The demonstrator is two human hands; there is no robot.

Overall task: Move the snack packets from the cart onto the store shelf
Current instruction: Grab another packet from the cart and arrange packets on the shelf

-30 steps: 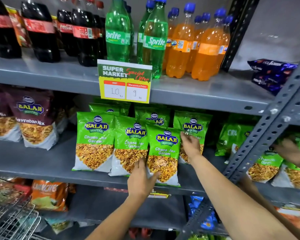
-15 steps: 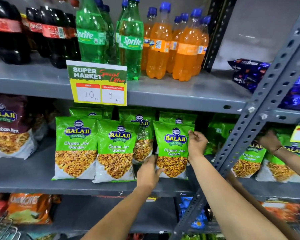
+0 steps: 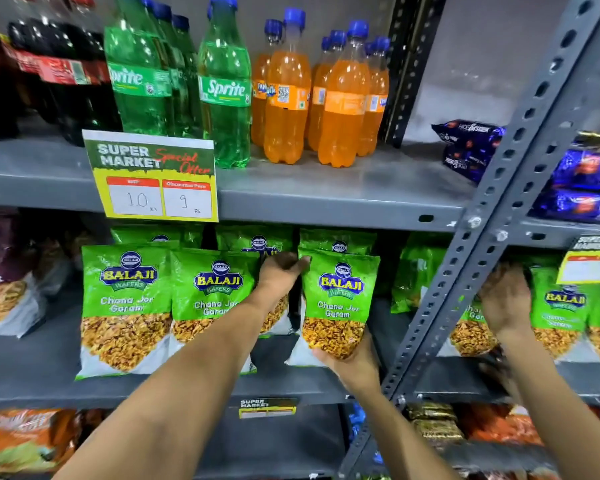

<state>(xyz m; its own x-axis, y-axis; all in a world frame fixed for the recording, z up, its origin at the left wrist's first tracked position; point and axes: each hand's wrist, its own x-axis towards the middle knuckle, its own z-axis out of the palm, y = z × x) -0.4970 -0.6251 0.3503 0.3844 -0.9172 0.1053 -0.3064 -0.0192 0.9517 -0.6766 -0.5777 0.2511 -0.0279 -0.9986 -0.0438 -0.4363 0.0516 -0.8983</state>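
Green Sprite bottles (image 3: 224, 84), orange soda bottles (image 3: 343, 98) (blue caps), price sign (image 3: 155, 176), dark cola bottles (image 3: 59, 74)

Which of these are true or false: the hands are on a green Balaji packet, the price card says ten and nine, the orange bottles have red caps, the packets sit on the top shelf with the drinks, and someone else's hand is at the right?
1. Both hands touch a green Chana Jor Garam packet: true. The left hand is at its top corner, the right hand under its bottom.
2. The price card reads 10 and 9: true.
3. The orange bottles have red caps: false. Their caps are blue.
4. The green packets share the drinks' shelf: false. They stand on the shelf below.
5. Another person's hand is at the right: true, on packets beyond the upright post.
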